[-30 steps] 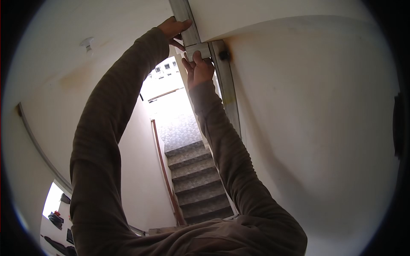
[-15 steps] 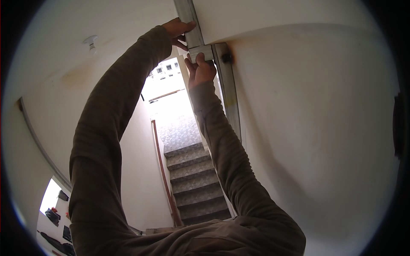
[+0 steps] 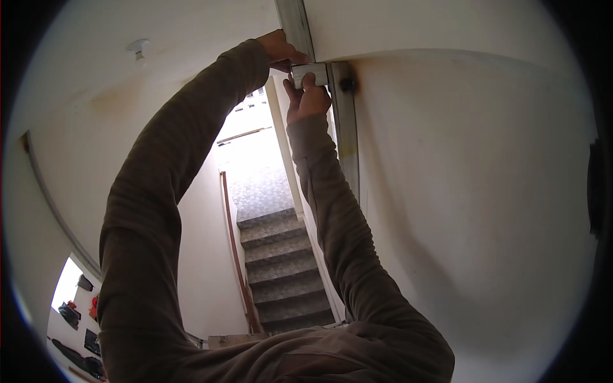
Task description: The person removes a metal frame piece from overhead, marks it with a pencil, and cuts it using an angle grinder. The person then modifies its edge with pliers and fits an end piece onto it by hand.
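- The right hand (image 3: 311,101) pinches a short, pale-grey rectangular piece (image 3: 317,75), thumb flat on its near face; the other fingers are partly hidden.
- The left hand (image 3: 279,48) is bent at the piece's upper-left corner; whether it grips or merely steadies, I cannot tell.
- The piece sits at the white, smooth wall's (image 3: 472,166) upper-left edge, below the long grey upper strip (image 3: 295,29) and beside the top end of the streaked grey lower strip (image 3: 347,127).
- For good control, light, even thumb pressure seems best, with its edges kept square to both strips and fingertips clear of the seams.
- Both strips look straight, flat-faced and rigid; metal or plastic, I cannot tell.
- A dark, round, scorched-looking spot (image 3: 347,84) marks the lower strip's upper right edge, brown staining spreading onto the wall.
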`<action>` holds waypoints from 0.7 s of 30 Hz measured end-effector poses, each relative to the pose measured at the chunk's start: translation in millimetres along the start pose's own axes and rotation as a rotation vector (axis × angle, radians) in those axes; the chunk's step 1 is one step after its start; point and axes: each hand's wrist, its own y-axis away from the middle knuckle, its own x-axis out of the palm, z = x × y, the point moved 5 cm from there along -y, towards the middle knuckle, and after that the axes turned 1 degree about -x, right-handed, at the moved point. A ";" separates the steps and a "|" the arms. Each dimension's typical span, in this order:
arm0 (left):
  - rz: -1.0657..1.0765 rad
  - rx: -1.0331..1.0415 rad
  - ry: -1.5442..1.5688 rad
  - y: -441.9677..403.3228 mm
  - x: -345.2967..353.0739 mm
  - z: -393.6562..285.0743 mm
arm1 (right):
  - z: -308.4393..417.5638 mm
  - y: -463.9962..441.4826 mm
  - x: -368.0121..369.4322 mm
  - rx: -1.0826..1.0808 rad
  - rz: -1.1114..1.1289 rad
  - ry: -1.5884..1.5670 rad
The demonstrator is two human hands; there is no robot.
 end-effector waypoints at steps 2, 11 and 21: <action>-0.052 0.062 -0.071 -9.1 -3.4 6.4 | -0.2 -0.1 -0.1 0.014 -0.022 0.009; 0.036 0.024 -0.096 31.1 8.1 -27.2 | 1.7 2.9 0.7 0.020 -0.003 -0.019; 0.026 0.000 -0.007 9.1 1.7 -1.8 | 2.1 2.6 -4.0 0.043 0.013 -0.035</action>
